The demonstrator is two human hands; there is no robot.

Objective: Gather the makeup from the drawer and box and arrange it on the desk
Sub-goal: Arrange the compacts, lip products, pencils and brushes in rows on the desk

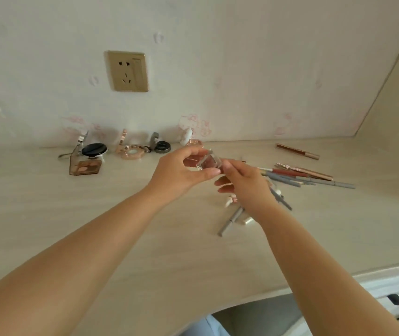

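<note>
Clear square compact (210,163), pinkish inside, lid open.

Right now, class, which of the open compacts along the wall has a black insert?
The round compact at the left end, just behind the square clear palette; the rose-gold compact shows a pale centre instead.

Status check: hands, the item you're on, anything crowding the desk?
Both hands, left and right, hold a small clear compact above the desk. Open compacts line the wall. Loose pencils scattered right.
</note>
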